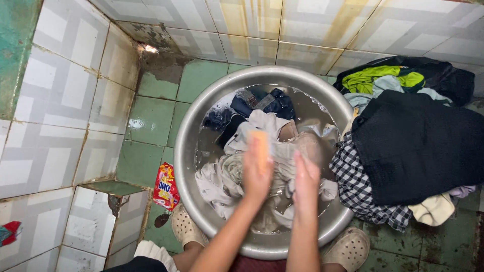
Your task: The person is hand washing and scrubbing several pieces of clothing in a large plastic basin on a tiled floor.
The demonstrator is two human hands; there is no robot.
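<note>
A large metal basin holds grey soapy water and wet clothes. A pale beige garment lies in the near half, dark blue clothes at the far side. My left hand is blurred and gripping a yellow-orange bar of soap pressed on the beige garment. My right hand rests beside it on the same cloth, fingers together and pressing down. Both forearms reach in from the bottom edge.
A heap of dry clothes sits right of the basin: a black garment, a checked cloth, a green piece. A red detergent sachet lies on the green floor tiles. Beige clogs flank the basin. Tiled walls enclose the corner.
</note>
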